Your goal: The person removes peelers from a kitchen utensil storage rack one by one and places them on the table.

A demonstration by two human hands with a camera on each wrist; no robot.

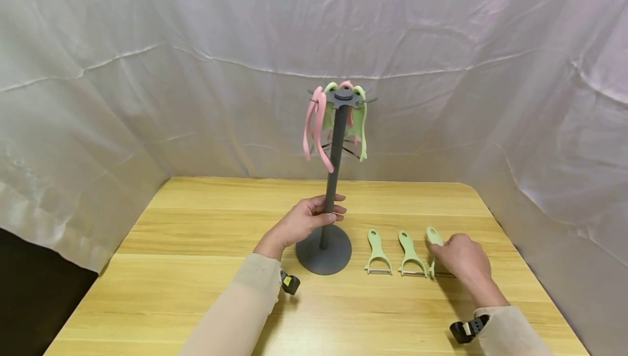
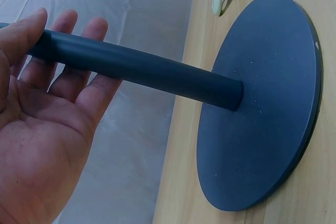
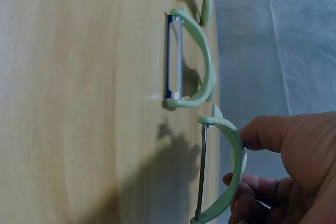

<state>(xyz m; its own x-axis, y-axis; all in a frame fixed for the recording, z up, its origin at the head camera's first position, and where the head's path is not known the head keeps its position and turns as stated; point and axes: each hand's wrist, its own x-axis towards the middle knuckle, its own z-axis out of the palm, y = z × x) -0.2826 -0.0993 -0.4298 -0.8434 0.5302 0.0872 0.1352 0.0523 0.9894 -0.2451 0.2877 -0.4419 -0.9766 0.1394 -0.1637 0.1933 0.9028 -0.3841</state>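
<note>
My left hand (image 1: 299, 222) holds the dark grey pole of a hanging rack (image 2: 152, 74), thumb in front and fingers behind it. The rack stands upright on its round base (image 2: 262, 129). Pink peelers (image 1: 321, 121) and green peelers (image 1: 357, 121) hang from the hooks at its top. On the right, my right hand (image 1: 463, 258) pinches a light green peeler (image 3: 239, 156) by its handle, thumb on one side and fingers on the other. Two similar green peelers, a near one (image 1: 375, 243) and a middle one (image 1: 406, 244), lie between the rack and that hand, blades toward me.
A wooden table (image 1: 196, 279) carries everything. Pale grey cloth (image 1: 235, 23) hangs behind it and along both sides. Bare hook tips (image 1: 369, 100) stick out at the rack's top right. Each wrist wears a small black camera.
</note>
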